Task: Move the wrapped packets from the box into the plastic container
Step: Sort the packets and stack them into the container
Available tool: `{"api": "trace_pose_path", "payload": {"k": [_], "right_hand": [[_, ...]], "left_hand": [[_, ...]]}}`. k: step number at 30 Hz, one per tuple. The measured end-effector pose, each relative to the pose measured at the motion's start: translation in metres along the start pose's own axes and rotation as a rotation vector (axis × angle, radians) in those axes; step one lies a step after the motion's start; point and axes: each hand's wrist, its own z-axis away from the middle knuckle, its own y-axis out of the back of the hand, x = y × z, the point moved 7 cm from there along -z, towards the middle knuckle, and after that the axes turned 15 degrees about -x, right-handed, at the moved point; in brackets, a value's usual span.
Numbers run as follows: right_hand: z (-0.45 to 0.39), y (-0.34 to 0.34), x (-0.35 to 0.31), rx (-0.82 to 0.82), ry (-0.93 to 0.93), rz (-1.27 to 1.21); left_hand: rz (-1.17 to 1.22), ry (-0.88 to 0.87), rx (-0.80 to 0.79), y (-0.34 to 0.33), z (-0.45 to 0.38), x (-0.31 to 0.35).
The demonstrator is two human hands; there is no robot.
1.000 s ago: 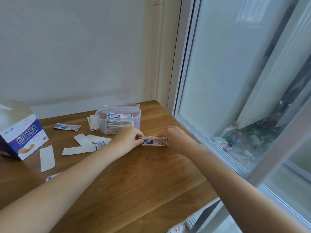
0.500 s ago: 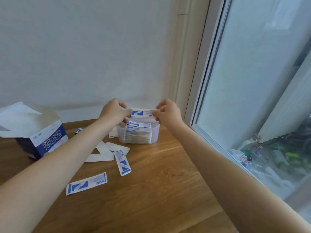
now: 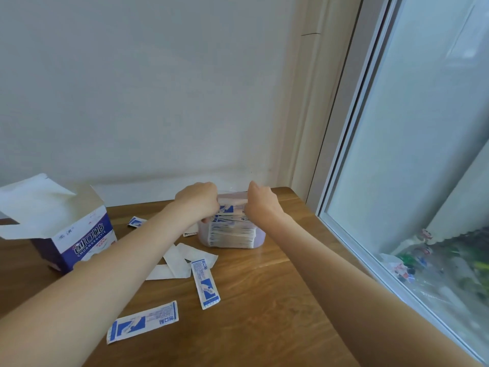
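Wooden table (image 3: 264,300): left hand (image 3: 197,201), right hand (image 3: 262,202) pinching packet (image 3: 230,206), now lowered onto container (image 3: 260,238) stack.

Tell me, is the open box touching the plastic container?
Apart. The head view shows the box at the table's left and the container further right, with bare wood and loose packets between them.

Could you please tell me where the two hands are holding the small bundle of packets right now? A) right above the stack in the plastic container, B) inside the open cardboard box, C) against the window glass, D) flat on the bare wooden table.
A: the left hand and right hand pinch the small bundle of blue-and-white wrapped packets by its ends just over the stack in the translucent plastic container.
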Motion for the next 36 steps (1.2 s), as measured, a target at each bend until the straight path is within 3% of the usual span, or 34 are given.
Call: {"api": "trace_pose_path", "payload": {"k": [8,14,19,25,29,32,34,36], "right_hand": [[0.004,-0.005,-0.013,-0.007,0.012,0.236],[-0.001,-0.014,-0.012,-0.096,-0.002,0.237],[0.009,0.004,-0.016,-0.051,0.0,0.299],[0.021,0.011,-0.015,-0.045,-0.032,0.345],[0.042,0.015,-0.042,0.041,0.159,0.162],[0.064,-0.02,-0.07,-0.176,0.291,0.243],[0.07,-0.057,-0.071,-0.316,0.276,0.317],[0.069,-0.087,-0.065,-0.328,0.221,0.341]], "left_hand": [[0.037,0.004,-0.068,-0.008,-0.011,-0.006],[0.055,0.005,-0.099,-0.009,-0.01,-0.008],[-0.072,-0.004,0.043,0.006,0.005,-0.006],[-0.056,-0.025,0.115,0.015,0.026,-0.005],[-0.002,-0.104,0.208,0.02,0.048,-0.017],[0.097,-0.236,0.244,0.02,0.07,-0.026],[0.044,-0.263,0.121,0.009,0.083,-0.031],[-0.115,-0.186,-0.194,-0.025,0.093,-0.045]]}}
